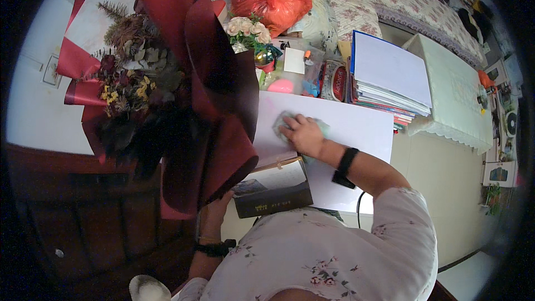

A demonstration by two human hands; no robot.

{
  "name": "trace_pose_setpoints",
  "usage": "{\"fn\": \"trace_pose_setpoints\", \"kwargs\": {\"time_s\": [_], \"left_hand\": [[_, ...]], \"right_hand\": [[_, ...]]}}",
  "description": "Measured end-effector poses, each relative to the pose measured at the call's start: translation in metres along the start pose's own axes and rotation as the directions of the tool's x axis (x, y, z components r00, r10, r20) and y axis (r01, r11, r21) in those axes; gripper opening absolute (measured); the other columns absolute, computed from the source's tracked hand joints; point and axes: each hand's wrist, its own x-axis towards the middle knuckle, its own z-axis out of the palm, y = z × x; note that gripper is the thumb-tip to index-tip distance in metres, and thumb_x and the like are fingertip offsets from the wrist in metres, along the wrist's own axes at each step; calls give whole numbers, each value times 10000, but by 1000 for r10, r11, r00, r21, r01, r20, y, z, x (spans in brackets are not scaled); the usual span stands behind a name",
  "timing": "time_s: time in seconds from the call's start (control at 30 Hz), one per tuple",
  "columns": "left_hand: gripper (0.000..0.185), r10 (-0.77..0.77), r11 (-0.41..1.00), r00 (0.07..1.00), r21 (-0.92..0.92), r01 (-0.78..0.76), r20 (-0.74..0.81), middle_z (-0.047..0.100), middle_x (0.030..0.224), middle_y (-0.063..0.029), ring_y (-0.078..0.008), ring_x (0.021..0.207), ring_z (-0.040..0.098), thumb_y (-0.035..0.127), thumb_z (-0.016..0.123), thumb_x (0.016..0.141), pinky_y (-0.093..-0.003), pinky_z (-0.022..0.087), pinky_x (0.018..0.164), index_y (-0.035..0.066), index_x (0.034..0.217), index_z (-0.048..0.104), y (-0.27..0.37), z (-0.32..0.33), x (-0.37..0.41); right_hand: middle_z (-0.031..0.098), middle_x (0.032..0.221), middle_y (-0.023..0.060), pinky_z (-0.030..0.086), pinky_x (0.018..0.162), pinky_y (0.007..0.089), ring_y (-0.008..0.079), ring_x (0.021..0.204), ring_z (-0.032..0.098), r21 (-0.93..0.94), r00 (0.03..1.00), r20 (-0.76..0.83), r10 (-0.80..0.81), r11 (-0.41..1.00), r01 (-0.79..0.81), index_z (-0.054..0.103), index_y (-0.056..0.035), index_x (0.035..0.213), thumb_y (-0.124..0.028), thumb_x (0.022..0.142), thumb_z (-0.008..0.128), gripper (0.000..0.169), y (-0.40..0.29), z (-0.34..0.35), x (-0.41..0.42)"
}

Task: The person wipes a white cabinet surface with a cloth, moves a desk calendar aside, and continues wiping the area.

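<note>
My right hand [307,136] presses on a crumpled greenish-grey cloth [284,123], lying flat on the white tabletop [359,121]. The fingers curl over the cloth; the hand looks slightly blurred. My left hand [217,211] is low at the table's near edge, gripping the left side of a book or desk calendar [273,194] with a landscape picture and a dark band bearing gold writing. That item tilts over the near edge, close to my body. Part of the left hand is hidden by the dark red wrapping paper [228,150] of a large dried-flower bouquet [138,79].
A stack of folders and papers [391,71] stands at the table's back right. Behind the cloth are a red plastic bag [271,2], artificial roses [248,29], a pink rounded object [281,86] and a Snoopy tin [334,81]. A black cable [360,209] hangs near the front edge.
</note>
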Motion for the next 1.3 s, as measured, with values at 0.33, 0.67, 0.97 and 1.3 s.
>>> {"fn": "trace_pose_setpoints", "kwargs": {"time_s": [0.33, 0.67, 0.97, 1.3], "left_hand": [[343, -35, 994, 988, -96, 50, 151, 516, 958, -86, -202, 859, 502, 143, 637, 769, -329, 428, 733, 39, 1051, 471, 67, -5, 1], [298, -312, 926, 938, -172, 336, 151, 516, 859, -71, -165, 806, 488, 127, 615, 820, -324, 438, 679, 28, 1024, 423, 116, -1, -11], [364, -312, 950, 931, 91, 300, 192, 564, 991, -78, -197, 886, 530, 177, 647, 811, -337, 434, 774, 9, 1076, 462, 165, -13, -25], [377, -287, 950, 931, -56, 307, 225, 538, 1061, -101, -226, 930, 524, 153, 581, 853, -356, 445, 793, 20, 1163, 412, 142, -13, -24]], "right_hand": [[526, 1063, 88, 472, 745, 407, 286, 977, 513, -101, 994, 59, 97, 991, -91, 630, -159, 997, -199, 773, 515, 255, 15, 5, 87], [533, 1117, 47, 453, 782, 421, 263, 995, 514, -69, 998, 8, 62, 996, -61, 623, -202, 1043, -215, 778, 515, 287, 44, 31, 121], [592, 927, 4, 453, 780, 366, 229, 931, 530, 118, 962, -257, -95, 985, 129, 655, -181, 878, -196, 713, 554, 194, 32, 50, 134], [580, 1025, 47, 441, 779, 400, 241, 933, 528, -25, 982, -23, -188, 982, 187, 639, -127, 882, -214, 782, 486, 203, 12, 59, 152]]}}
